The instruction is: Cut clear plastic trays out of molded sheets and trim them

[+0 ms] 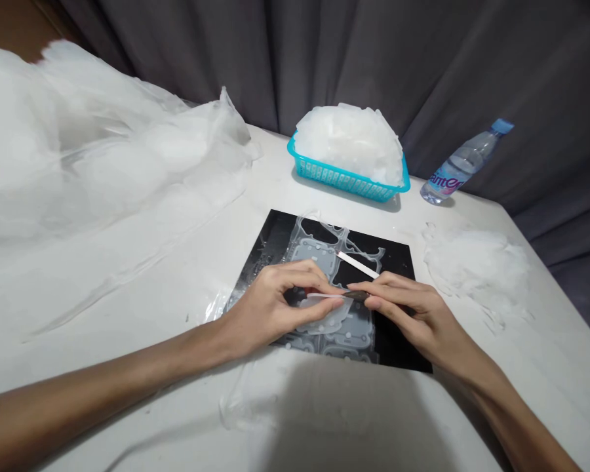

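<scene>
Between thumb and fingers, my left hand pinches a thin translucent plastic-like piece, held edge-on above a black mat. My right hand grips a small dark pointed tool, its tip against or very close to the piece's edge. The tool's exact kind is hidden by my fingers. A white stick runs up-left from my right knuckles; whether it is held or lies on the mat I cannot tell. Under my hands, a translucent moulded sheet with rounded rectangular shapes covers part of the mat.
A blue basket heaped with translucent white pieces stands behind the mat. To its right is a tilted-looking water bottle. A pile of clear scraps lies at the right. Large translucent plastic bags spread over the table's left side.
</scene>
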Motion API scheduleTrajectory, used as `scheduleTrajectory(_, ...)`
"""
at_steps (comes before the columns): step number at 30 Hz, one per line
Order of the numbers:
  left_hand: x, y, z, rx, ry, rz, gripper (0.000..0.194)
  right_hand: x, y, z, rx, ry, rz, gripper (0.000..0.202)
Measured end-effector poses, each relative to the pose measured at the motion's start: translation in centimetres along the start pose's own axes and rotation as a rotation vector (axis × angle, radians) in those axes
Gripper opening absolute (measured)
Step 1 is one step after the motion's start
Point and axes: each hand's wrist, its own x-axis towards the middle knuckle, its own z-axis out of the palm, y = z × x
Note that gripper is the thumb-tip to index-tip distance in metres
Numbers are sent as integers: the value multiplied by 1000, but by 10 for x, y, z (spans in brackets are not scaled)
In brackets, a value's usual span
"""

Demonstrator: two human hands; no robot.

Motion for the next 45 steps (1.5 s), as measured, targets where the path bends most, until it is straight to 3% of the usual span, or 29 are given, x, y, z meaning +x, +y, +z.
scheduleTrajectory(27,0,-2,0,-13,23,91,7,1,3,6,63,1,-48,31)
scheduleTrajectory(45,0,-2,0,-11,30,64,7,2,4,10,51,46,-63,29)
